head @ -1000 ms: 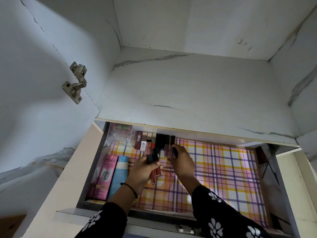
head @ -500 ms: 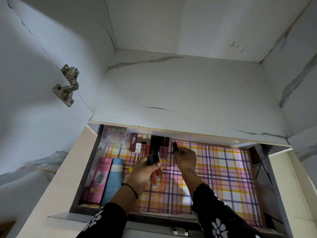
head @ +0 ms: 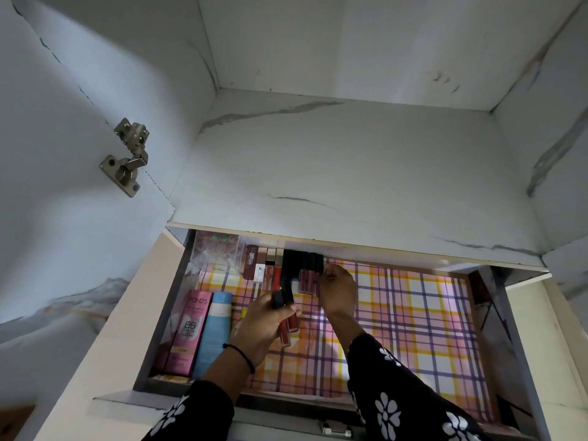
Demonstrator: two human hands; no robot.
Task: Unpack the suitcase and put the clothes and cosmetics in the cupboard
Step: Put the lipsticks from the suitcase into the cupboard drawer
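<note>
Left hand (head: 264,323) grips red black-capped gloss tubes (head: 291,323) | right hand (head: 339,291) pinches dark end tube (head: 319,265) of cosmetics row (head: 280,265) | likely risk: bundle slips, row scatters.

The plaid-lined drawer (head: 413,313) carries a pink box (head: 191,332), a blue tube (head: 213,335) and lipsticks (head: 276,272).

Dim and bluish overall, brightest on the plaid drawer liner (head: 413,313) and the marbled shelf (head: 318,173) above, deep shadow along its back edge and right corner, wide-angle bending at the edges, slightly soft throughout.
</note>
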